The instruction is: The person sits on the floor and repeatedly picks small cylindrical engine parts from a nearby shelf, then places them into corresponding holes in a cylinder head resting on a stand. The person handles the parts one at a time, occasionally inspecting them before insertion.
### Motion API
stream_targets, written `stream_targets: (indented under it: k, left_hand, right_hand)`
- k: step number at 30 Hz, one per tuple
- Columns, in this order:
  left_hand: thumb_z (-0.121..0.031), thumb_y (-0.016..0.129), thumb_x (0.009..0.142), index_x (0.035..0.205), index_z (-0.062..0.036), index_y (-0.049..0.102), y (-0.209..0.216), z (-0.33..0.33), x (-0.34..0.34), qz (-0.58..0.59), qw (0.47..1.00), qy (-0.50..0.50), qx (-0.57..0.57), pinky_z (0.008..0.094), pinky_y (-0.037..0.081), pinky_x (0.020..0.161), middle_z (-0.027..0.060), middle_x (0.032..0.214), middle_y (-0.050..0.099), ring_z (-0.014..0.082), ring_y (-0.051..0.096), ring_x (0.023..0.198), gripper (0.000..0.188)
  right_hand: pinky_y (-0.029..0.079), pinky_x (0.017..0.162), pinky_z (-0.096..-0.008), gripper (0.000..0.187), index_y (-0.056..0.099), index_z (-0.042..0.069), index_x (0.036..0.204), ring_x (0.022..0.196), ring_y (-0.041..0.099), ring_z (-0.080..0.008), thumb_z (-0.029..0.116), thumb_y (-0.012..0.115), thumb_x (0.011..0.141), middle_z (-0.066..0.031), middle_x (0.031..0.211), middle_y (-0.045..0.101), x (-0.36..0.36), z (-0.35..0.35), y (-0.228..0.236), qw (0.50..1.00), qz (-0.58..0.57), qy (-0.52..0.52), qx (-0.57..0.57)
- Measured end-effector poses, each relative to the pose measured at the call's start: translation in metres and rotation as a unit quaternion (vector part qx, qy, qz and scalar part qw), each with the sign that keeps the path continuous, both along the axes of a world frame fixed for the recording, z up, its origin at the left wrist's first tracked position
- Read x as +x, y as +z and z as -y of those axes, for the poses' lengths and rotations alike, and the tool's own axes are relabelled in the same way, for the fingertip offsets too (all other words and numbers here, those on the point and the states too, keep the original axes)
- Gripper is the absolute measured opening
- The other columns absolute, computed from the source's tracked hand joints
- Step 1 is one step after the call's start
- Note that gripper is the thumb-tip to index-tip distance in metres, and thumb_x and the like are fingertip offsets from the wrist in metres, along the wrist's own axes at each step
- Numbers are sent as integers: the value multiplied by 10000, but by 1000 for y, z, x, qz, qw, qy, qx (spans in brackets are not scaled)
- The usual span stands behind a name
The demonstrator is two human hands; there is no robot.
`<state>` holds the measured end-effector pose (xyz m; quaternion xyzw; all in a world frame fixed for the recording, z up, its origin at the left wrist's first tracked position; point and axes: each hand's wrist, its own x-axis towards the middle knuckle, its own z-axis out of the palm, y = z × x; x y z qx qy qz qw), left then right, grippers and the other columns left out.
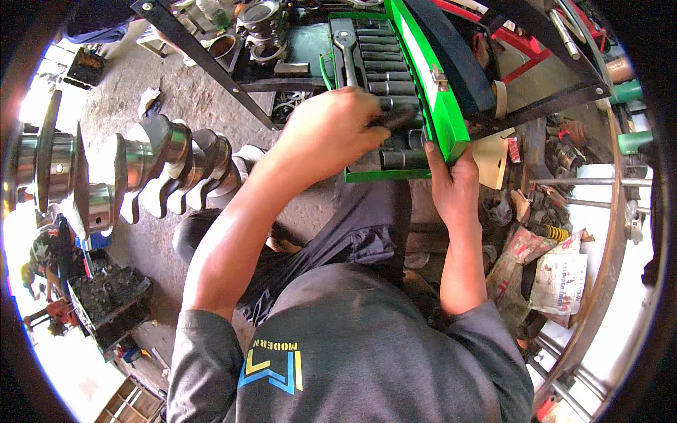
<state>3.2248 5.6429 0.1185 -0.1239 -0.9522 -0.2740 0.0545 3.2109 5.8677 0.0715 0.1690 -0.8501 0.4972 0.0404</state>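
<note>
A green metal socket case [386, 175] lies open in front of me, its green lid [446, 106] tilted up along the right side. Inside are a row of dark sockets [383, 54] and a ratchet handle [345, 44] along the left edge. My left hand [331, 130] is over the near half of the case, smeared by motion. Between its thumb and fingers is a dark elongated piece [399, 118], too blurred to name. At the near right corner my right hand [457, 180] grips the case, thumb on the edge and the other fingers mostly hidden.
A large crankshaft [151, 151] extends across the left. A dark metal-framed stand [240, 92] bears engine parts [259, 21] beyond the case. Sacks [525, 257] and loose parts are piled at the right, beside a rail. A tray of dark parts [109, 296] stands lower left.
</note>
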Motion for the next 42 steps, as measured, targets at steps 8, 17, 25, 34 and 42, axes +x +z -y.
stream_targets:
  k: [8,17,25,34,42]
  left_hand:
    - [-302,661,883,978,40,658,-3,59,90,131,856,356,351,256,382,562,-16,716,571,69,469,634,355]
    - [-265,663,874,1001,43,639,-16,49,91,139,879,285,356,279,412,614,11,738,569,102,492,687,334]
    - [-212,711,833,966,13,620,-13,35,83,43,936,241,251,286,401,615,33,746,536,122,498,679,277]
    - [-203,610,879,980,-34,624,-6,7,84,-12,955,199,222,304,413,591,61,778,517,190,498,619,198]
    - [-169,448,979,1091,12,591,-46,25,113,154,630,304,698,240,389,544,52,796,518,96,445,571,256]
  right_hand:
    - [269,1106,-557,1018,448,208,1418,1364,297,-389,484,833,518,-166,1482,327,0,18,13,927,-209,160,267]
    - [282,1115,-545,879,488,231,1373,1325,377,-330,253,867,580,-112,1433,409,-12,36,0,899,-192,232,319]
    - [321,1108,-473,850,473,171,1401,1313,415,-316,332,836,649,-126,1411,454,-5,47,14,894,-162,195,369]
    - [502,636,-213,389,566,41,1272,723,612,-88,278,591,964,-44,908,669,2,75,22,912,251,220,-238]
    - [622,733,-334,384,540,-78,1200,779,705,-207,237,548,980,-141,931,687,-16,63,0,584,535,175,-585]
